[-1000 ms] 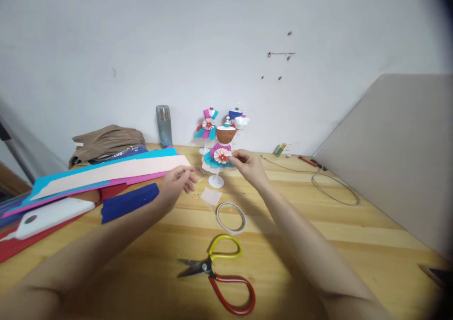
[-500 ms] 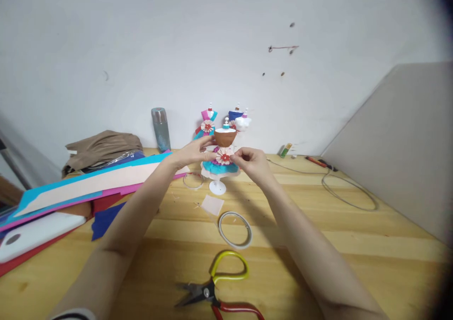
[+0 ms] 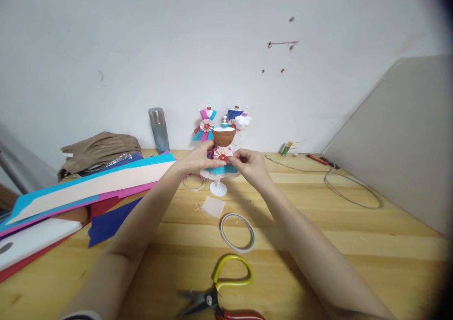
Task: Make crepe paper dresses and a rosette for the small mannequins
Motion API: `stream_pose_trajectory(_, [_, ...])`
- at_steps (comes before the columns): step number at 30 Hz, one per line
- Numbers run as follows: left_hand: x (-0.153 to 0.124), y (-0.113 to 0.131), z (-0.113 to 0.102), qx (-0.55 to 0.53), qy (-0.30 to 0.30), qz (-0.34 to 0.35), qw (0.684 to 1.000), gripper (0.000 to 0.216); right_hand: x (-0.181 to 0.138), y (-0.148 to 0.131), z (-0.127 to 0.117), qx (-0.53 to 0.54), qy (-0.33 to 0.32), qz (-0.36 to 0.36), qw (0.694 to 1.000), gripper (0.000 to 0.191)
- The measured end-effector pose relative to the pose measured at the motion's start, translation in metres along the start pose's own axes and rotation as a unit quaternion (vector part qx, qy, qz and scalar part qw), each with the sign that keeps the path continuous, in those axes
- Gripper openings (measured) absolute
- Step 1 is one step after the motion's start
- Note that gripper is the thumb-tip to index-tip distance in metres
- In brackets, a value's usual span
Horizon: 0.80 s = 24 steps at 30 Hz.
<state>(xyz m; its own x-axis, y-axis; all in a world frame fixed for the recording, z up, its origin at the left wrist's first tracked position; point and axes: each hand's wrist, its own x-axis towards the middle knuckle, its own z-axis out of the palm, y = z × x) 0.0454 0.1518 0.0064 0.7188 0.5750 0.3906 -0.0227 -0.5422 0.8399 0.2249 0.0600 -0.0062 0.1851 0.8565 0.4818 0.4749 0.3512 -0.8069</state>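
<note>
A small dress-form figure point(image 3: 224, 136) stands upright on a white round base point(image 3: 218, 188), wearing a brown top and a ruffled blue-and-white skirt. At its waist is a pale pleated paper rosette point(image 3: 222, 155) with a red centre. My left hand point(image 3: 201, 157) is closed round the figure's waist from the left, its thumb across the rosette's lower edge. On the other side my right hand point(image 3: 249, 164) has thumb and finger pinched together at the rosette's right edge. The fingertips partly cover the skirt and whatever they pinch.
Nearer me lie a roll of tape point(image 3: 238, 232), a pale paper square point(image 3: 213, 206) and yellow-and-red-handled scissors point(image 3: 209, 300). Coloured paper strips point(image 3: 95, 188) spread at left. Behind stand more dressed figures point(image 3: 206, 124) and a flask point(image 3: 159, 129). A grey cable point(image 3: 348, 204) curls at right.
My left thumb has moved lower and further right over the rosette. My right hand stays pinched at its edge. The whole view has shifted slightly.
</note>
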Motion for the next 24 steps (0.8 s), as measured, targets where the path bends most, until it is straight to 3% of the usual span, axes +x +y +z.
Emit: stream_pose_trajectory(24, [-0.002, 0.004, 0.018, -0.019, 0.06, -0.003, 0.998, 0.058, 0.0, -0.006, -0.011, -0.011, -0.025, 0.002, 1.0, 0.026])
